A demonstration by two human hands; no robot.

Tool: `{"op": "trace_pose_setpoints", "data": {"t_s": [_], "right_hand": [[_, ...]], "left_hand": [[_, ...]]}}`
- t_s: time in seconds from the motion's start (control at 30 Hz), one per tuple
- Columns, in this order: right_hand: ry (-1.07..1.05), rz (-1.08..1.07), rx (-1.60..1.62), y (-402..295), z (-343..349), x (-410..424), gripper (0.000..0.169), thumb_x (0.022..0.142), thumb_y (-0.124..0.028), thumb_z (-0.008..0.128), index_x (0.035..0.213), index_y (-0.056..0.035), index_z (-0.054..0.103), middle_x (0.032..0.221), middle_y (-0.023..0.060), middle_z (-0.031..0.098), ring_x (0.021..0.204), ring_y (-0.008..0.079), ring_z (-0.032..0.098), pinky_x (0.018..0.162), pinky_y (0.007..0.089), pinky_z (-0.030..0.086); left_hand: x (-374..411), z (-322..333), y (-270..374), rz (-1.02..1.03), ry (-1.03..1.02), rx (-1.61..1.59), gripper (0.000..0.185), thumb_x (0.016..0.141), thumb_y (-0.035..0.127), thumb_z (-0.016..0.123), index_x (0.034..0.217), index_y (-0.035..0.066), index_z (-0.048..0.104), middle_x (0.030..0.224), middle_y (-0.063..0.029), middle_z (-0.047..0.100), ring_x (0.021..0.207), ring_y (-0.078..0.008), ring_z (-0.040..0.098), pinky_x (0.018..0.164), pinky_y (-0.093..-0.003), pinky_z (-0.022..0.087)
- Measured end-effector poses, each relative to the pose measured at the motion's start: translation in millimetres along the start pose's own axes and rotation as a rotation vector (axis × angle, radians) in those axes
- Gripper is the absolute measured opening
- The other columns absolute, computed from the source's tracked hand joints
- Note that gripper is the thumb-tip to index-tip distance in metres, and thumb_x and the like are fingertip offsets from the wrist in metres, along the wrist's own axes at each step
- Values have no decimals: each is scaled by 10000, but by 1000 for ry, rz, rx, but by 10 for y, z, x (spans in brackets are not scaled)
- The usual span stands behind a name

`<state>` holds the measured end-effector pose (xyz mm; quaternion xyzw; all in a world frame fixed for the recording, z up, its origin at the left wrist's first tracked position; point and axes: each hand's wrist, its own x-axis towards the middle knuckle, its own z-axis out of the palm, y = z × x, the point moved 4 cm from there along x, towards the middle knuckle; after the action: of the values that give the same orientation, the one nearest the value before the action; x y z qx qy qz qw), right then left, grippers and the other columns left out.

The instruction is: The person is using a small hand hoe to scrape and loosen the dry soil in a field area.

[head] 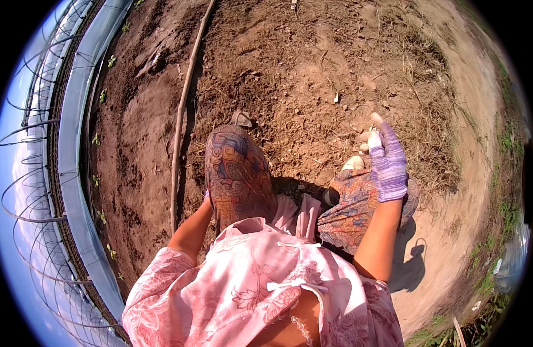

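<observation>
My right hand point(388, 162) wears a purple knit glove with pale fingertips and hovers over my right knee, in patterned trousers point(351, 204). Its fingers are partly curled, with the thumb and forefinger near each other. A tiny pale bit shows by the fingertips, too small to name. Most of my left hand point(207, 195) is hidden behind my left knee point(236, 169); only a sliver of purple glove shows. In front of me lies brown, crumbly soil point(301, 117) with straw bits. The toe of a shoe point(241, 119) pokes out beyond the left knee.
A long wooden pole point(182, 108) lies on the soil to my left. Past it, several small green seedlings point(103, 95) grow in a row beside plastic sheeting point(71, 143) and bent hoops point(30, 217). Dry grass point(431, 143) and a bare dirt path point(475, 173) run along the right.
</observation>
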<state>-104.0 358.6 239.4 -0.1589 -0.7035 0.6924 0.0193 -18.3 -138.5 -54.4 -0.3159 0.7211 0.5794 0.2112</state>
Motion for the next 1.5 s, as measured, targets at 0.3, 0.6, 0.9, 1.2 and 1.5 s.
{"op": "trace_pose_setpoints", "data": {"t_s": [0.3, 0.6, 0.9, 1.2, 1.5], "right_hand": [[256, -393, 276, -427, -436, -440, 339, 873, -210, 498, 1196, -106, 494, 856, 69, 592, 688, 116, 573, 618, 273, 514], [299, -476, -379, -281, -454, -765, 325, 852, -121, 510, 1170, -57, 501, 963, 98, 595, 855, 181, 584, 770, 289, 461], [-36, -270, -230, 11, -278, -99, 344, 858, -176, 517, 1175, -45, 493, 1105, 116, 549, 1006, 199, 531, 894, 304, 395], [-261, 332, -25, 1042, -289, 1375, 325, 877, -206, 491, 1175, -76, 501, 934, 66, 588, 772, 131, 567, 677, 251, 469], [-354, 605, -108, 2602, 282, 2136, 263, 852, -106, 490, 1108, -120, 551, 842, 45, 553, 666, 127, 534, 598, 237, 461]], "left_hand": [[-637, -269, -56, 139, 99, 335, 198, 750, 139, 595, 910, 31, 551, 699, -46, 569, 622, -136, 506, 577, -284, 429], [-535, -598, -665, 139, 135, 157, 238, 729, 113, 621, 946, 39, 557, 755, -61, 594, 656, -132, 523, 637, -266, 442], [-134, -451, 246, 147, 23, -169, 405, 787, 77, 599, 1168, 45, 467, 943, -33, 583, 803, -109, 523, 728, -225, 434], [866, 114, 2995, 169, 204, 46, 537, 826, 102, 533, 1311, 213, 332, 586, -13, 477, 386, -106, 412, 334, -273, 382], [1136, 206, 1585, 236, 185, 81, 548, 814, -16, 504, 1320, 112, 339, 1033, -45, 549, 826, -139, 536, 761, -222, 441]]}}
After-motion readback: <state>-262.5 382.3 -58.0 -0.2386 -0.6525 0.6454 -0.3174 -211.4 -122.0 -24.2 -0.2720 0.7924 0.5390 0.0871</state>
